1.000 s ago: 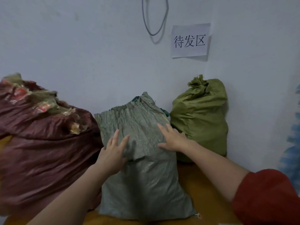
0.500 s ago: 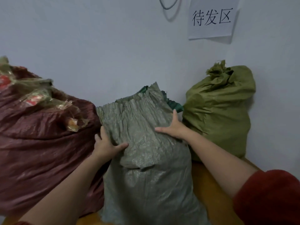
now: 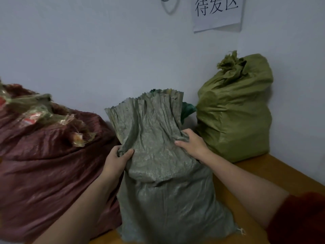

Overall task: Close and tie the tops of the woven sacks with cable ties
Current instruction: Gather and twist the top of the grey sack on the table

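Dark red fuzzy sleeve (image 3: pixel 299 217) pushed up right arm, both forearms bare

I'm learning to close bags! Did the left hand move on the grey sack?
Yes. The left hand slid from the grey sack's front to its left edge, which it now grips.

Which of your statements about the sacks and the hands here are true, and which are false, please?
1. The left hand and the right hand each grip the grey-green sack below its mouth. True.
2. A cable tie circles that sack's neck. False: none shows, and its top is spread open.
3. The olive sack is bunched shut at its top. True.
4. The maroon sack lies to the right of the grey-green sack. False: it lies to its left.
5. A paper sign hangs on the wall. True.
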